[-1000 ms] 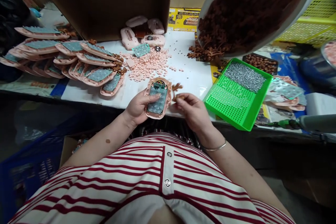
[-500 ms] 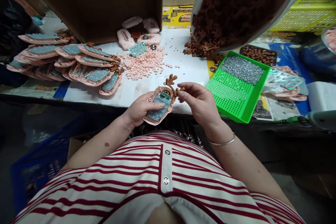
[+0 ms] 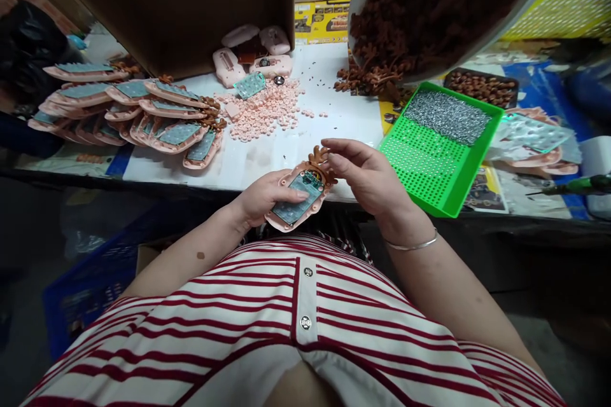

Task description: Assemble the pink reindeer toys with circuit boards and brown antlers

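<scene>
My left hand (image 3: 262,198) is closed around a pink plastic shell half (image 3: 280,225), its thumb lying across the grey-green circuit board (image 3: 289,211) fitted inside. Along the shell's upper edge sits a brown antler-shaped piece (image 3: 316,156), close against the rim. My right hand (image 3: 375,183) has thumb and index finger at the right part of that antler piece, which the fingertips partly hide. Just beyond the shell, on the white work surface (image 3: 329,121), lies a spread of small pink plastic parts (image 3: 267,116).
Shells with boards and antlers are stacked at left (image 3: 174,135). A green perforated basket (image 3: 415,168) holds metal screws (image 3: 446,116). Behind are a tilted bucket of brown antlers (image 3: 382,44) and a cardboard box (image 3: 191,6). A powered screwdriver (image 3: 585,186) lies far right.
The antler piece has come down from standing above the shell to lying against its upper edge. Both hands and the shell appear slightly further right in view.
</scene>
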Available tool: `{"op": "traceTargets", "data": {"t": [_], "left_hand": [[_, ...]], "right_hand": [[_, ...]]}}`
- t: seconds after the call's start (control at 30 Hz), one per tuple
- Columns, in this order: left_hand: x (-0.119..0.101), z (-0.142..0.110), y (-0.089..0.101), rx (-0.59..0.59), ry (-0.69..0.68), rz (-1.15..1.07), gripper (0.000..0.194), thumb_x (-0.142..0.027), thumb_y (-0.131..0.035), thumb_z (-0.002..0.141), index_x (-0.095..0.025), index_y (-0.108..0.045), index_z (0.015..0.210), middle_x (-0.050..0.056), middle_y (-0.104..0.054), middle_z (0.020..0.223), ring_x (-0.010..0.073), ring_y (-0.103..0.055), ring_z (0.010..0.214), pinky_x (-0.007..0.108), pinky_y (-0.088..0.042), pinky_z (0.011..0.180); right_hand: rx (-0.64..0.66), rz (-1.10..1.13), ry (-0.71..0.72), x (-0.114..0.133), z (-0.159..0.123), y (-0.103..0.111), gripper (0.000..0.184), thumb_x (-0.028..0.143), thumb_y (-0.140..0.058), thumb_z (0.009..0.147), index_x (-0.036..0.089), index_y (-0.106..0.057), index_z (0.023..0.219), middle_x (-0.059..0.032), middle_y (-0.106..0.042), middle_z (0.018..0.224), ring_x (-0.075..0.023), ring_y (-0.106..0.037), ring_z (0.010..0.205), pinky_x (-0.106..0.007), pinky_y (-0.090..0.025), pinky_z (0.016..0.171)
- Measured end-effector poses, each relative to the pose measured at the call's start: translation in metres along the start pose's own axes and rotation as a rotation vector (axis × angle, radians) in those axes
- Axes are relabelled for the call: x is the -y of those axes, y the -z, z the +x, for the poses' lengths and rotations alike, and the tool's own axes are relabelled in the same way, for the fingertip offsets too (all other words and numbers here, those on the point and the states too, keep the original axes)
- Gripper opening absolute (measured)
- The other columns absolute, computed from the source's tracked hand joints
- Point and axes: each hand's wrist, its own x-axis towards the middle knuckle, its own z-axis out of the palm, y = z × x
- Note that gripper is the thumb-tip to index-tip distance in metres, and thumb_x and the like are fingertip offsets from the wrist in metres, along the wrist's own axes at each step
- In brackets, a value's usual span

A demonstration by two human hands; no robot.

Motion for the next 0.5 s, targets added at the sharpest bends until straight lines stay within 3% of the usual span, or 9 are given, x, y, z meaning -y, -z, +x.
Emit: {"op": "traceTargets", "data": {"t": [0.17, 0.33, 0.5], "left_hand": [[0.0008, -0.0021, -0.0039, -0.004, 0.038, 0.028, 0.038, -0.023, -0.084, 0.064, -0.008, -0.070, 0.096, 0.009, -0.074, 0.081, 0.0172, -0.066, 0.069, 0.026, -0.048, 0.065], [0.0036, -0.0028, -0.0045, -0.005, 0.073, 0.049, 0.037, -0.024, -0.084, 0.063, -0.008, -0.070, 0.094, 0.007, -0.073, 0.077, 0.0155, -0.064, 0.066, 0.026, -0.047, 0.065], [0.0064, -0.0030, -0.0049, -0.107, 0.019, 0.175, 0.037, -0.026, -0.085, 0.064, -0.011, -0.068, 0.094, 0.005, -0.073, 0.079, 0.0159, -0.065, 0.070, 0.027, -0.048, 0.069]], "right_hand": [[0.023, 0.043, -0.028, -0.0001, 0.0027, -0.0030, 0.041, 0.047, -0.095, 0.061, 0.023, -0.078, 0.089, -0.0004, -0.076, 0.087, -0.0122, -0.067, 0.075, -0.029, -0.059, 0.072], [0.067, -0.024, 0.017, -0.0035, -0.0009, 0.0014, 0.040, 0.048, -0.094, 0.064, 0.023, -0.078, 0.091, -0.0004, -0.076, 0.085, -0.0118, -0.064, 0.070, -0.029, -0.057, 0.067], [-0.004, -0.134, 0.048, -0.0058, -0.0019, 0.0007, 0.041, 0.050, -0.092, 0.065, 0.021, -0.077, 0.089, -0.0008, -0.075, 0.082, -0.0117, -0.063, 0.069, -0.028, -0.054, 0.065]]}}
